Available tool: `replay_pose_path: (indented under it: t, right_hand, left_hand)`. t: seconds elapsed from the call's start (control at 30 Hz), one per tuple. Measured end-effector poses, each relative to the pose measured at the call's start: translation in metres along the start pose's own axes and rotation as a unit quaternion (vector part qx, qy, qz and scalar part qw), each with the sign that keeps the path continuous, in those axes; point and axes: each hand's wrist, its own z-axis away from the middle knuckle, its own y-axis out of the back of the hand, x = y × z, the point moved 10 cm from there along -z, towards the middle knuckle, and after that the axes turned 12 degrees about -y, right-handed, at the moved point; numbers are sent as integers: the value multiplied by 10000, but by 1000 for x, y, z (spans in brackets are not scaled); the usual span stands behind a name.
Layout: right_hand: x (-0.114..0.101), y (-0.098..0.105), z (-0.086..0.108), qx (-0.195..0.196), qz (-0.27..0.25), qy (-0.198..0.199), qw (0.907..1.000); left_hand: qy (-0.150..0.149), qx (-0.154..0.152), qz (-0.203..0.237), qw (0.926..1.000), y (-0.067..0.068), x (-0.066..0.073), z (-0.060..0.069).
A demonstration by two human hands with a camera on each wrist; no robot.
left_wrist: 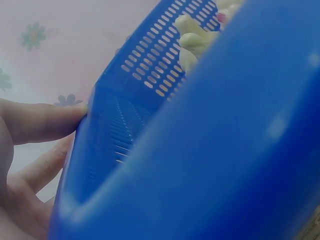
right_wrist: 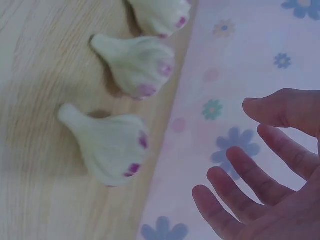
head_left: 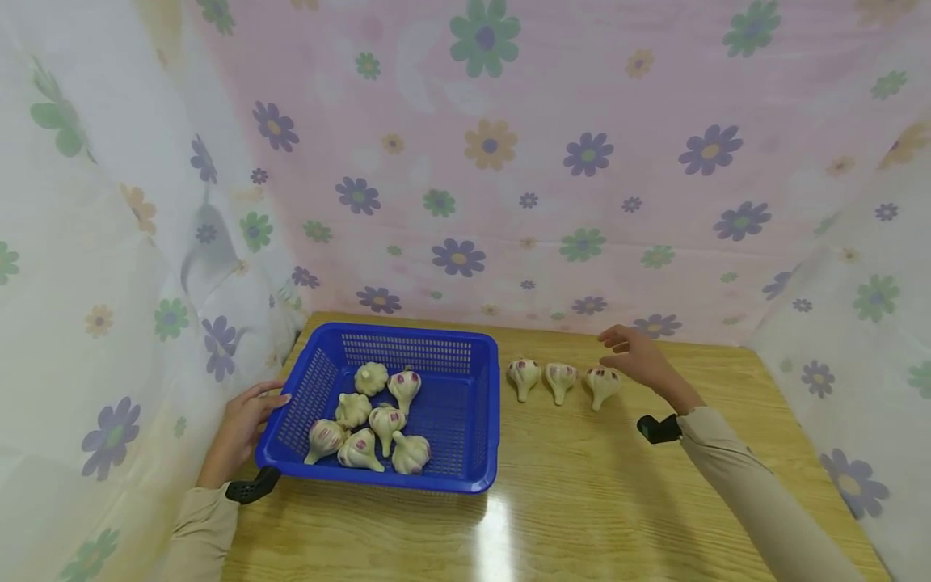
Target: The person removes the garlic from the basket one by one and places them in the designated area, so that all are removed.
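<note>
My left hand (head_left: 240,424) grips the left rim of the blue basket (head_left: 489,420); in the left wrist view its thumb (left_wrist: 45,122) lies on the rim and other fingers are outside the wall. Several garlic bulbs (head_left: 387,420) lie inside, mostly toward the basket's left. Three more stand apart in a row on the table: a left one (head_left: 524,375), a middle one (head_left: 561,378) and a right one (head_left: 603,383). Just above the right bulb is my right hand (head_left: 643,361), holding nothing; the right wrist view shows its fingers (right_wrist: 250,172) spread and slightly bent, away from the bulbs.
The wooden table (head_left: 567,501) extends in front of and right of the basket. Flowered cloth (head_left: 538,162) hangs behind the table and along both sides. A black wrist device (head_left: 659,429) is on the right wrist, another (head_left: 253,487) on the left.
</note>
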Motion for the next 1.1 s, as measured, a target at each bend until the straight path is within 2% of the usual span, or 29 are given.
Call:
replay_pose_path:
  t: [0.1, 0.2, 0.33, 0.57, 0.7, 0.83, 0.93, 1.1]
  right_hand:
    - [-18, 0, 5, 10, 109, 162, 9998]
    - [-36, -7, 7, -200, 3, 229, 9995]
    - [-61, -25, 12, -599, -248, 439, 9969]
    - [-112, -59, 22, -1119, -253, 1170, 9865]
    - [-140, -74, 31, -1430, -185, 1239, 9818]
    - [-154, -87, 34, -1709, -234, 1285, 9766]
    - [-157, -97, 32, -1919, -418, 1354, 9711]
    - [-164, -111, 32, -2045, -462, 1414, 9675]
  left_hand:
    - [49, 5, 8, 10000, 0, 0, 0]
    - [63, 20, 62, 10000, 2, -1, 0]
    - [24, -13, 112, 9999, 1, -1, 0]
    - [34, 10, 31, 10000, 3, -5, -1]
    - [48, -5, -61, 10000, 3, -6, 1]
    - [57, 4, -140, 9999, 4, -6, 2]
    - [37, 7, -136, 9999, 4, -6, 1]
    - [-13, 1, -84, 10000, 4, -4, -2]
